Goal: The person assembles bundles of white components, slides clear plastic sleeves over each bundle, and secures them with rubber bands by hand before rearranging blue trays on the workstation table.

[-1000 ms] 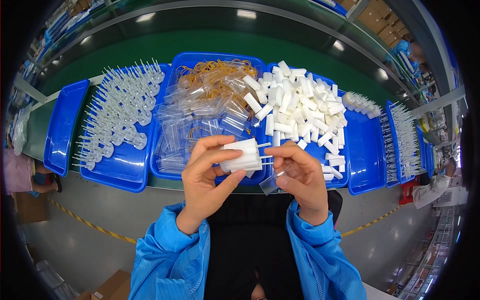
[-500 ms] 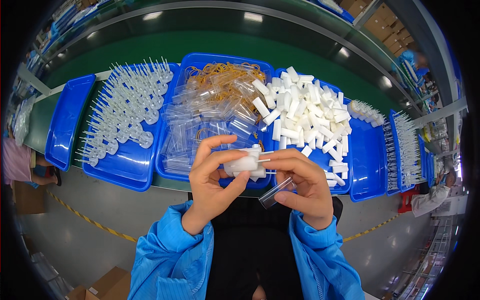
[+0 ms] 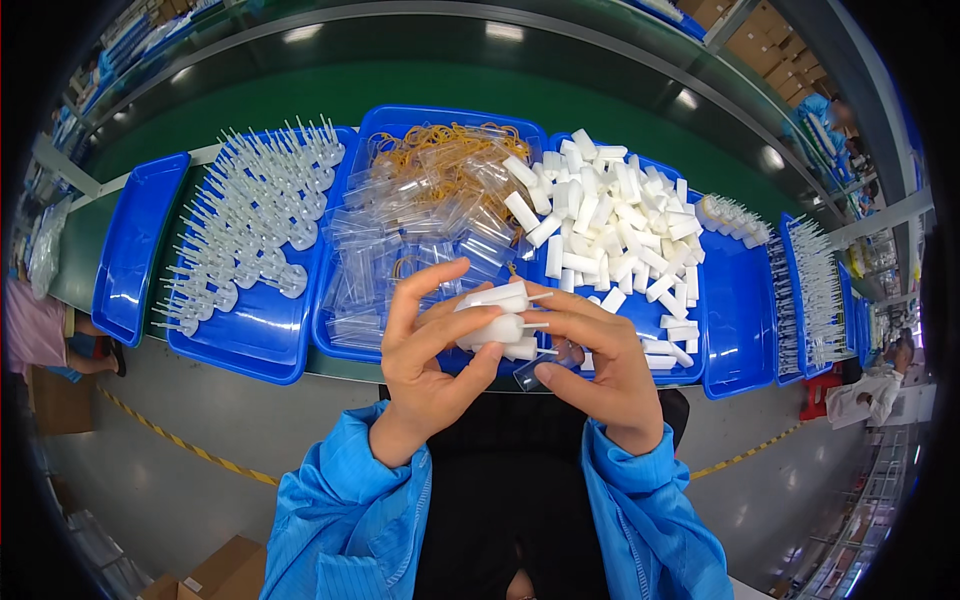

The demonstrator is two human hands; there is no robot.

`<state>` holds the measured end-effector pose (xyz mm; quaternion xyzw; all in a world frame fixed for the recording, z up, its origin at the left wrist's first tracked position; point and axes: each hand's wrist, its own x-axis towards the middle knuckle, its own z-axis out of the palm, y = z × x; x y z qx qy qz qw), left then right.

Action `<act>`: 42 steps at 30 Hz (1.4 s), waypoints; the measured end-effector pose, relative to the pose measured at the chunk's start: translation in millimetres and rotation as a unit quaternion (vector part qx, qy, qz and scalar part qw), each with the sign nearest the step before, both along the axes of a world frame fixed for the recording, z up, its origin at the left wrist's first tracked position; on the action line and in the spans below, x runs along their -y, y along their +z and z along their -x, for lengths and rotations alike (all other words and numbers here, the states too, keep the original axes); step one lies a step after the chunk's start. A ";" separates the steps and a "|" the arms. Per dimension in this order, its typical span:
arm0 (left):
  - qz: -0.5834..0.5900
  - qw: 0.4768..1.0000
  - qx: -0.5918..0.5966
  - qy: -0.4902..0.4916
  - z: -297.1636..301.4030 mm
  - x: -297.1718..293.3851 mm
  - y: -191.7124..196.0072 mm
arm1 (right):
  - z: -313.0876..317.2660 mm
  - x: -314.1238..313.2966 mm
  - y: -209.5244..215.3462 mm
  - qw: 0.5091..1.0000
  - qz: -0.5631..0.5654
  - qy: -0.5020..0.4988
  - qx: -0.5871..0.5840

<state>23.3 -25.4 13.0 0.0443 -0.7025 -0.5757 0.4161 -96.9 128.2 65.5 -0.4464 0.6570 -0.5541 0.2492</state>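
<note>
Both grips clench a bundle of white plastic tubes above the bench's near edge: left hand should steady them while right hand aligns the ends evenly.

Bright blue jacket sleeves with gathered cuffs, dark front.

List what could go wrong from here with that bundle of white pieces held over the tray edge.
1. The left hand and right hand pinch several white tubes by the fingertips only; one might slide out of the bundle.
2. The hands sit over the near rim of the blue tray, so a dropped piece could fall past it to the floor.
3. A clear sleeve hangs loosely under the right hand and may slip.
</note>
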 end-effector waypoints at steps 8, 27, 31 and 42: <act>0.021 0.999 -0.014 -0.047 0.3 6.7 3.3 | -3.3 1.0 8.7 0.998 -0.033 -0.006 -0.054; -0.120 0.966 0.042 -0.224 -5.5 14.7 10.7 | -9.4 -6.4 8.1 0.991 0.003 -0.002 -0.135; -0.079 0.978 0.032 -0.191 -4.1 11.7 9.8 | -11.4 -6.4 9.4 0.993 -0.021 -0.004 -0.115; -0.048 0.993 0.075 -0.082 -4.0 2.1 11.5 | -12.9 -3.3 6.5 0.996 0.001 -0.006 -0.094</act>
